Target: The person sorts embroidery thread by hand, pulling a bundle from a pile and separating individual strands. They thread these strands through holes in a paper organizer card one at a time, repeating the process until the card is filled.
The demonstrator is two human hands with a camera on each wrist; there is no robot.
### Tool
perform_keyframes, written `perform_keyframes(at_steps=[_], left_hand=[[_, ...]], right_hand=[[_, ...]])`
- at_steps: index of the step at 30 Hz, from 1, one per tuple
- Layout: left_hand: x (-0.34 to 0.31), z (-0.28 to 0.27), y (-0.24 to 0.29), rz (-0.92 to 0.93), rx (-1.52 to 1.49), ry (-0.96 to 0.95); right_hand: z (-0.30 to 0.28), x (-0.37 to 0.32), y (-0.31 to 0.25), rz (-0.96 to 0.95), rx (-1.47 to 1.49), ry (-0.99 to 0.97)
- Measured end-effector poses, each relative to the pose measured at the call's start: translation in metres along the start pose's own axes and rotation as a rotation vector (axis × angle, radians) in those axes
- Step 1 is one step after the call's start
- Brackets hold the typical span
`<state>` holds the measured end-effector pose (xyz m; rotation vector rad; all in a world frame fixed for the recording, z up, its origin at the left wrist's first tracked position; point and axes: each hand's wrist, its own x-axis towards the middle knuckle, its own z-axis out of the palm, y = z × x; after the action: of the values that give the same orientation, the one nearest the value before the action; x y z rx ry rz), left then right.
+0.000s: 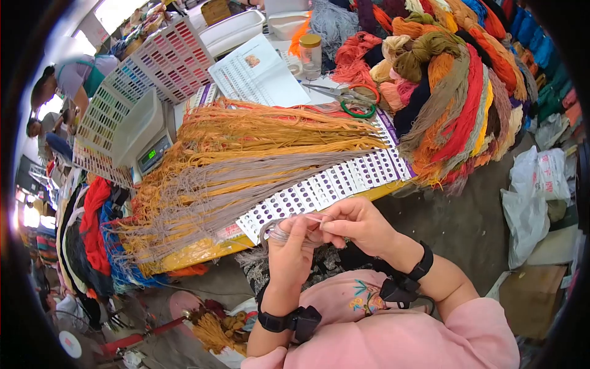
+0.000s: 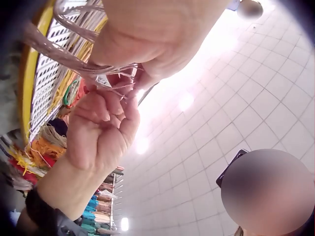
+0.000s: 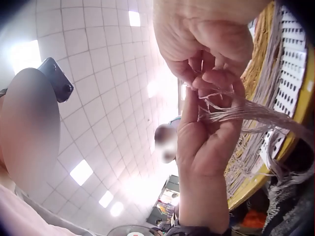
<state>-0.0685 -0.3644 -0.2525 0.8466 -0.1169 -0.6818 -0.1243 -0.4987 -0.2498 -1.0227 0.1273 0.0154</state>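
Note:
A bundle of greyish-mauve thread (image 3: pixel 256 112) is looped over my left hand (image 1: pixel 291 251), whose fingers and thumb grip it near the table's front edge. My right hand (image 1: pixel 361 227) pinches fine strands of the same thread beside the left fingertips, the two hands nearly touching. In the right wrist view, my left hand (image 3: pixel 209 132) is palm up with the strands crossing its fingers, and my right hand (image 3: pixel 209 39) comes from above. Long orange and grey threads (image 1: pixel 246 160) lie spread over the punched white cards (image 1: pixel 307 194) beyond the hands.
Scissors (image 1: pixel 356 101) with red and green handles lie at the back, near a jar (image 1: pixel 311 55) and a printed sheet (image 1: pixel 258 71). Coloured skeins (image 1: pixel 455 92) are heaped at the right. A scale (image 1: pixel 152 155) and colour charts (image 1: pixel 172 58) stand at the left. Another person is at the far left.

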Motion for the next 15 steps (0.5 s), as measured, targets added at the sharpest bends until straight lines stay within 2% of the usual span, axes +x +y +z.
perform_keyframes(at_steps=[1, 2, 3, 4, 5, 6, 7, 8, 9, 10, 11, 12, 13, 14, 15], left_hand=[[0.0, -0.002, 0.006, -0.023, -0.007, 0.009], [0.002, -0.005, 0.012, -0.054, -0.011, 0.013], [0.007, -0.021, 0.017, -0.088, -0.115, 0.166], [0.01, -0.038, 0.033, -0.133, -0.159, 0.236], [0.016, -0.071, 0.047, -0.13, -0.301, 0.157], [0.02, -0.1, 0.061, -0.119, -0.485, 0.191], [0.019, -0.135, 0.081, -0.08, -0.471, 0.322], [0.017, -0.192, 0.097, -0.045, -0.459, 0.368], [0.009, -0.248, 0.118, 0.026, -0.361, 0.507], [0.002, -0.295, 0.138, 0.115, -0.335, 0.632], [-0.011, -0.388, 0.167, 0.149, -0.205, 0.7], [-0.026, -0.403, 0.186, 0.328, -0.23, 0.73], [-0.048, -0.434, 0.212, 0.266, 0.058, 0.722], [-0.061, -0.436, 0.228, 0.292, 0.186, 0.779], [-0.057, -0.417, 0.234, 0.331, 0.256, 0.811]], right_hand=[[-0.005, -0.003, -0.003, -0.009, 0.018, -0.001], [-0.012, -0.008, -0.011, -0.068, -0.097, 0.071], [-0.028, -0.015, -0.023, -0.182, -0.26, 0.166], [-0.049, -0.023, -0.034, -0.345, -0.245, 0.295], [-0.074, -0.035, -0.048, -0.456, 0.019, 0.334], [-0.097, -0.052, -0.068, -0.551, 0.061, 0.383], [-0.13, -0.078, -0.08, -0.548, 0.492, 0.353], [-0.156, -0.103, -0.093, -0.57, 0.801, 0.129], [-0.181, -0.127, -0.097, -0.674, 0.825, 0.058], [-0.193, -0.147, -0.109, -0.699, 0.835, 0.005], [-0.209, -0.172, -0.119, -0.755, 0.667, 0.179], [-0.235, -0.197, -0.13, -0.796, 0.575, 0.319], [-0.255, -0.218, -0.142, -0.906, 0.23, 0.54], [-0.272, -0.244, -0.16, -0.961, 0.189, 0.828], [-0.36, -0.313, -0.177, -1.029, -0.114, 0.731]])
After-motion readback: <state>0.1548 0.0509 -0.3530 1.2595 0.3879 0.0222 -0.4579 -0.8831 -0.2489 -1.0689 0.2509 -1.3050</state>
